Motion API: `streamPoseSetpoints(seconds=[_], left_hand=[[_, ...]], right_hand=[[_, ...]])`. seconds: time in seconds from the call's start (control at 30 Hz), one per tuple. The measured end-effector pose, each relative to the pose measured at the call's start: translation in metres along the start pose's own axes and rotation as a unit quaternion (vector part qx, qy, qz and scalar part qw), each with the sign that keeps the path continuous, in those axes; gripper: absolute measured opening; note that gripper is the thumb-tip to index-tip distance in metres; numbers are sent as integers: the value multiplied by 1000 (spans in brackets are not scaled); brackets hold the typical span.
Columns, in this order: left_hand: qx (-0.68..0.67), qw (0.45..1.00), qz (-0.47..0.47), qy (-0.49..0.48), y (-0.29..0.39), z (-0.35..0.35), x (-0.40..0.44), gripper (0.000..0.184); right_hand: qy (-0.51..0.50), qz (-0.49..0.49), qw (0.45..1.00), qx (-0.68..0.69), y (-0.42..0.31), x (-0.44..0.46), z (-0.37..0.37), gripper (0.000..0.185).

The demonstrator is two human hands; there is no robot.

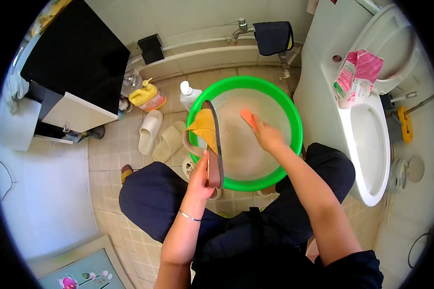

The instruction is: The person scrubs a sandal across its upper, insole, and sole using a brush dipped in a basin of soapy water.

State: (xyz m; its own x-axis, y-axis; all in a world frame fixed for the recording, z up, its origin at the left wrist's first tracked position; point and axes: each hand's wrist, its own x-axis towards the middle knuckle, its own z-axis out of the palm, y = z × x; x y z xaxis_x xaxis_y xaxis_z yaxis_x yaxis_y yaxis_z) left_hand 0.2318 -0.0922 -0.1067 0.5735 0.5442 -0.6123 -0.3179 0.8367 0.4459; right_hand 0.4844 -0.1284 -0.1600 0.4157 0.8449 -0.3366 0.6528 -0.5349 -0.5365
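Observation:
My left hand [201,180] is closed around the heel of a sandal [205,127] with a mustard-yellow strap and a brown sole. The sandal is turned on its side over the left rim of a green basin [298,127], which holds cloudy water [246,154]. Above the water, my right hand [269,136] grips a small orange piece with a rounded end [247,117]. Its underside is hidden, so its exact kind does not show. A gap separates the orange piece from the sandal.
Left of the basin stand a white pump bottle [189,95], a yellow jug [148,98] and pale slippers [151,130]. A toilet [371,154] carrying a pink-and-white package [354,77] is on the right. A tap [241,30] and pipes run along the back wall. A dark-topped cabinet [77,58] fills the left.

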Motion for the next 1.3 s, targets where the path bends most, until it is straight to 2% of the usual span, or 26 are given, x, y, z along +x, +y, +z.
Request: streamPoseSetpoints(seconds=[0.07, 0.13, 0.17, 0.2, 0.23, 0.27, 0.33, 0.37, 0.43, 0.53, 0.57, 0.63, 0.73, 0.87, 0.93, 0.97, 1.03, 1.13, 1.17, 1.23, 1.27, 1.3], left_hand=[[14, 1000, -5, -14, 2, -4, -2, 49], [24, 999, -9, -28, 6, -4, -5, 49], [28, 999, -13, -40, 8, -3, -6, 49], [31, 999, -15, -38, 11, -2, -5, 49], [28, 999, -23, -27, 14, 0, -3, 42], [26, 999, -32, -14, 18, 2, -2, 38], [75, 996, -48, -7, 31, 7, 2, 43], [124, 991, -60, -4, 38, 11, 5, 50], [166, 983, -79, 4, 53, 24, 8, 52], [207, 973, -97, 18, 57, 26, 17, 49], [221, 971, -91, 29, 56, 27, 20, 45], [236, 967, -87, 40, 53, 29, 26, 43], [198, 976, -74, 44, 46, 22, 31, 41], [221, 971, -74, 46, 45, 17, 31, 40], [240, 967, -71, 48, 45, 20, 31, 40], [246, 964, -75, 64, 45, 22, 30, 39], [254, 960, -82, 81, 43, 25, 28, 39], [257, 958, -96, 76, 40, 26, 26, 38], [269, 956, -94, 72, 38, 25, 26, 37], [282, 952, -95, 67, 34, 22, 26, 36], [267, 956, -106, 63, 33, 20, 28, 35], [251, 960, -114, 58, 33, 20, 32, 33]], right_hand=[[-53, 69, 992, -94, 20, 7, 10, 52], [-115, -4, 968, -223, 29, 4, 18, 52], [-116, -3, 969, -220, 33, 6, 22, 52], [-31, -36, 989, -140, 31, 6, 20, 51], [53, -67, 995, -57, 29, 6, 19, 49], [51, -64, 995, -55, 30, 7, 15, 49], [-60, -46, 996, -57, 8, 1, -20, 49], [-58, -42, 996, -54, 4, -1, -32, 49], [5, -73, 997, 2, -9, -7, -57, 47], [-24, -57, 998, 23, -38, -28, -102, 50], [-25, -53, 998, 25, -33, -29, -97, 50], [73, -160, 983, -45, -18, -29, -82, 50], [75, -148, 983, -82, -7, -24, -68, 52], [47, -158, 986, 19, -23, -27, -75, 50], [42, -241, 969, -21, -29, -35, -72, 48], [41, -238, 970, -19, -34, -43, -71, 48], [-22, -318, 946, -58, -51, -60, -77, 48], [35, -340, 937, -78, -43, -48, -58, 48], [34, -337, 938, -75, -38, -41, -60, 48], [11, -238, 968, -80, -33, -27, -73, 49], [12, -236, 968, -79, -36, -37, -67, 49], [-14, -280, 957, -72, -42, -53, -58, 47]])
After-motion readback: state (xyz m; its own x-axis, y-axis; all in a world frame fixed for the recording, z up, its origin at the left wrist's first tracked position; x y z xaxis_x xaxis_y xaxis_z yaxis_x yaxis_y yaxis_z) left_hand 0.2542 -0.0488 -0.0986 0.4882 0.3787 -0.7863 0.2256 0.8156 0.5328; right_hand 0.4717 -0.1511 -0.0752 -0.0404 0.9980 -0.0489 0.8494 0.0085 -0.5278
